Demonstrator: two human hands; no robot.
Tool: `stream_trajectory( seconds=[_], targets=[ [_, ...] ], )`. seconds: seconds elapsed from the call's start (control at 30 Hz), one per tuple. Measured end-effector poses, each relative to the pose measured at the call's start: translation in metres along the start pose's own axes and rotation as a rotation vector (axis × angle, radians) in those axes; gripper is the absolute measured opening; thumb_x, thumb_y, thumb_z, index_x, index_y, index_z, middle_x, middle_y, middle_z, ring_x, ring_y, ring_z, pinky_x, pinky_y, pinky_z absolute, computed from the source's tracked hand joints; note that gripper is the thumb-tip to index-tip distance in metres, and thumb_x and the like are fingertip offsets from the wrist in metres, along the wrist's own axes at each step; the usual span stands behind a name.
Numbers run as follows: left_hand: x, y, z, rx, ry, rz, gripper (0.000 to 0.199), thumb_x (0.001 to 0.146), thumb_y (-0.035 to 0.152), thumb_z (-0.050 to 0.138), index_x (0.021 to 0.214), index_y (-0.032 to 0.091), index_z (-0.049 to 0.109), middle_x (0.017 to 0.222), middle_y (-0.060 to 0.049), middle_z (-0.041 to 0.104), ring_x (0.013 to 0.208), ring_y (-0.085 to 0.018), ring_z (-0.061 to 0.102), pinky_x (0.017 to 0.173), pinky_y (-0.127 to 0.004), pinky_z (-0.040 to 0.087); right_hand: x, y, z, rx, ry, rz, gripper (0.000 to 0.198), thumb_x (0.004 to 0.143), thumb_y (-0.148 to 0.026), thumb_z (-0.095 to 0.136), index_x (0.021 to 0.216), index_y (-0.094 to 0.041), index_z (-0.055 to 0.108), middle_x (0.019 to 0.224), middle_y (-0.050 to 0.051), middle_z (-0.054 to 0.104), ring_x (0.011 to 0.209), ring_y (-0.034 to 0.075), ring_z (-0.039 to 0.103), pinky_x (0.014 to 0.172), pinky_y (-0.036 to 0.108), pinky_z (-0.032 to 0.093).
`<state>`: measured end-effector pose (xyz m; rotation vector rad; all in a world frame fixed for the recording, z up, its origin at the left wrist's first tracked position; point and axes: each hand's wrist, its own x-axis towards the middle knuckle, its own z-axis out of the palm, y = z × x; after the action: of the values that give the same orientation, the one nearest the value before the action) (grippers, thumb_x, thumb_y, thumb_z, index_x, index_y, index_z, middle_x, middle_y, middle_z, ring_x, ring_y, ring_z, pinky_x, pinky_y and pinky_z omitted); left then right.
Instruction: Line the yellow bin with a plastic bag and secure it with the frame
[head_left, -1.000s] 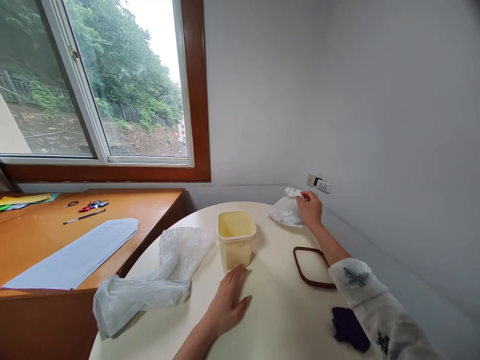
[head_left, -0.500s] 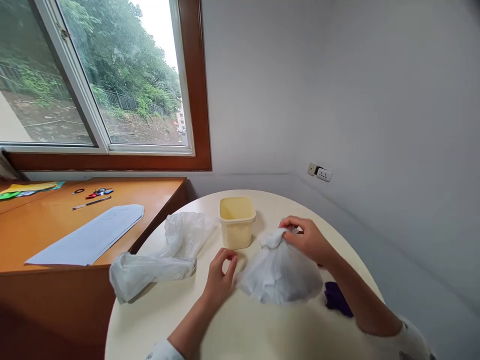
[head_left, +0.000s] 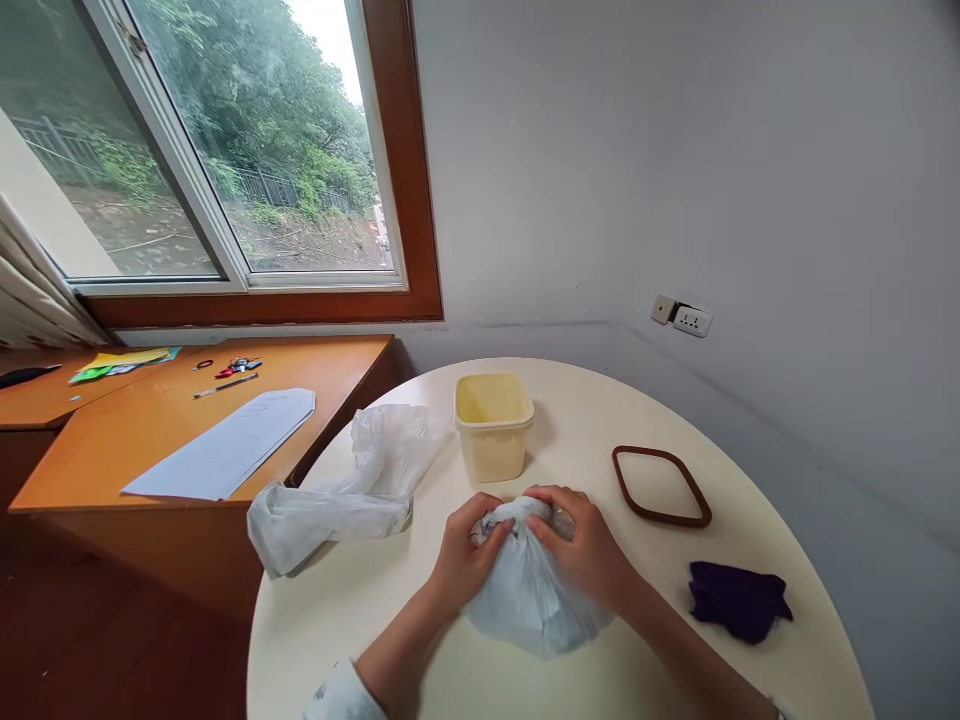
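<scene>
Fingers of the left hand [head_left: 461, 560] and right hand [head_left: 589, 555] pinch the gathered top of a bulging white plastic bag [head_left: 536, 610] on the round cream tabletop [head_left: 592, 395], near a square yellow tub [head_left: 493, 455]. Hard tugging could tear the bag; a slip could jolt the tub.

Held the left hand [head_left: 466, 555] and the right hand [head_left: 589, 545] near each other, low in the view and slightly right of its middle. Curled the left fingers [head_left: 474, 508] inward, and pointed the left thumb [head_left: 495, 543] up and rightward. Bent the right fingers [head_left: 561, 495] toward the left, and slanted the right thumb [head_left: 545, 533] up and leftward. Left only a small gap between the thumb tips. Stretched the left forearm [head_left: 401, 640] and the right forearm [head_left: 682, 640] forward, slanting inward.
</scene>
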<state>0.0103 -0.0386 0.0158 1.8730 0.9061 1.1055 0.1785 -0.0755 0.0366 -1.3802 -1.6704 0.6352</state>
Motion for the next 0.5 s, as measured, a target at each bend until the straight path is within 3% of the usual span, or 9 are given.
stream_trajectory(
  seconds=[0.27,0.5],
  targets=[
    [0.0033,-0.0015,0.0033,-0.188,-0.029,-0.05,0.023,0.082,0.035,0.052,0.077,0.014,0.061,0.084,-0.008,0.061,0.08,-0.019,0.056,0.072,-0.028,0.043,-0.0047,0.0075,0.0,-0.2,0.147,-0.051,0.011,0.075,-0.018,0.052,0.083,-0.022,0.058,0.091,0.005,0.057,0.088,0.021,0.05,0.08,0.034,0.039],
    [0.0005,0.0022,0.0074,-0.02,0.001,-0.005,0.019,0.083,0.031,0.05,0.074,0.017,0.056,0.08,-0.006,0.06,0.078,-0.018,0.055,0.071,-0.028,0.044,-0.0014,0.0074,-0.0066,0.111,0.107,0.11,0.014,0.079,-0.026,0.049,0.084,-0.022,0.062,0.082,0.002,0.061,0.077,0.017,0.054,0.069,0.027,0.041]
  ],
)
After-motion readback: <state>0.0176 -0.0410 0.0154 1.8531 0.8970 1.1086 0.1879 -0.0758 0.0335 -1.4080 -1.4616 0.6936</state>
